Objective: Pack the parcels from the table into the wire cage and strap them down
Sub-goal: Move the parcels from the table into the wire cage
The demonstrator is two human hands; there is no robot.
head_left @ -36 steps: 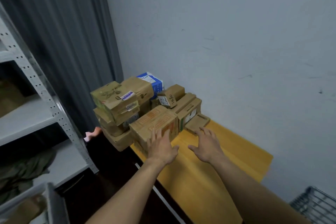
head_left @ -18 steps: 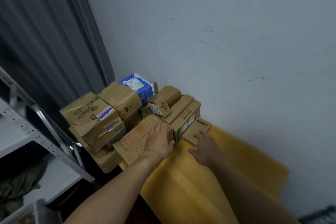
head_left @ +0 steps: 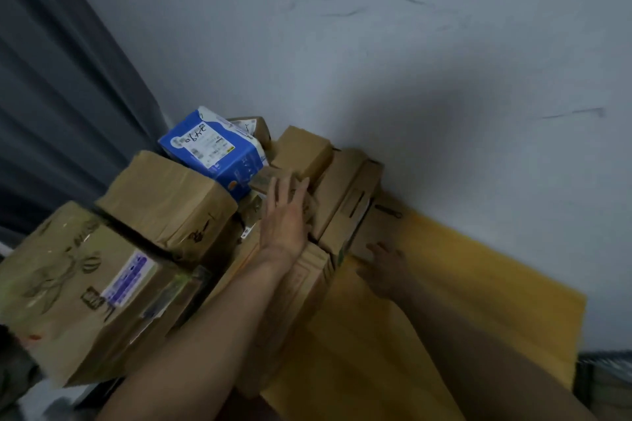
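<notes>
The packing has hardly begun, by the look of it: every parcel in view sits heaped at the far end of the yellow bench (head_left: 461, 301), pushed into the corner where the grey wall (head_left: 410, 44) meets the dark curtain (head_left: 51, 96). Nothing shows inside the wire cage (head_left: 603, 366), of which only a dim corner appears at the lower right, well apart from the pile. No strap can be seen anywhere. The left hand (head_left: 284, 215) reaches over a long flat carton (head_left: 307, 287) toward a small brown box (head_left: 304, 150) perched beside the blue parcel (head_left: 212, 147). Its grip is wide, fingers straight and laid against the box's near end, not yet curled round anything. The right hand (head_left: 386, 270) lies low on the bench by the edge of the upright cartons (head_left: 349, 202). Its fingers are spread and it appears to hold nothing, though blur makes contact hard to judge. Two larger taped boxes, one nearer (head_left: 85, 284) and one behind it (head_left: 164, 195), stand stacked on the left. What remains is nearly everything: lifting each parcel, carrying it across to the cage, stacking, then strapping.
</notes>
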